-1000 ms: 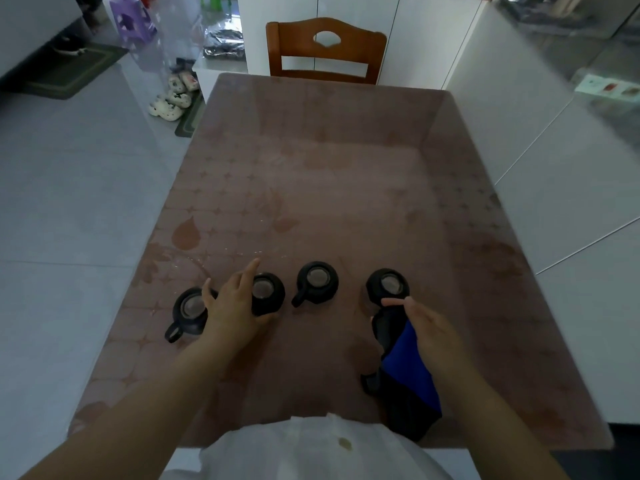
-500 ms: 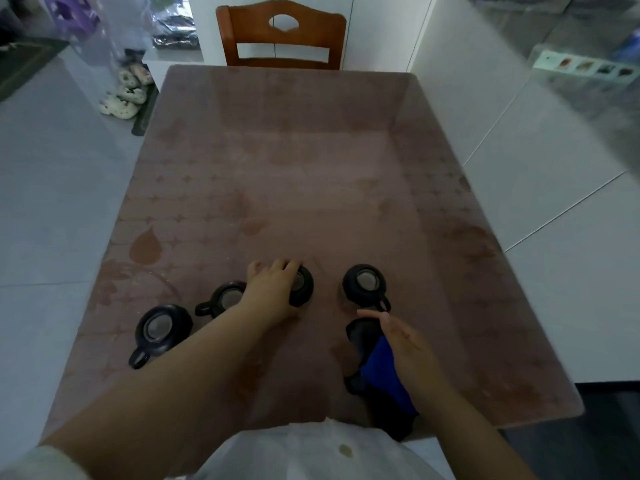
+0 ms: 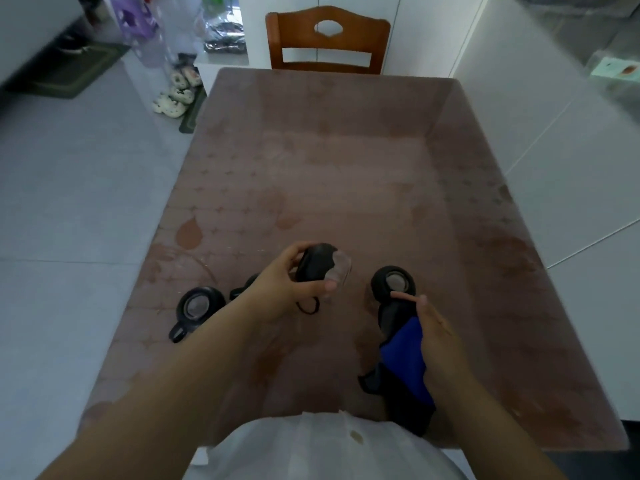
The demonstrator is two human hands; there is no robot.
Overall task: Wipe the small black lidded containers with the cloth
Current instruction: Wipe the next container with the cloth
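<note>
My left hand (image 3: 282,284) grips a small black container (image 3: 317,263) with a clear lid, lifted off the brown table (image 3: 346,168) and tilted on its side. Two more black containers stand on the table: one (image 3: 198,306) at the left with its handle toward me, one (image 3: 393,282) at the right. A further one (image 3: 244,288) peeks out behind my left wrist, mostly hidden. My right hand (image 3: 433,327) holds a blue and black cloth (image 3: 403,362) just in front of the right container, index finger stretched toward it.
A wooden chair (image 3: 327,39) stands at the table's far end. White cabinets run along the right side. Slippers (image 3: 175,95) and a dark mat lie on the grey floor at the left.
My left hand has closed round the container it was touching and lifted it, tipping it sideways. My right hand has stayed by the right container with the cloth.
</note>
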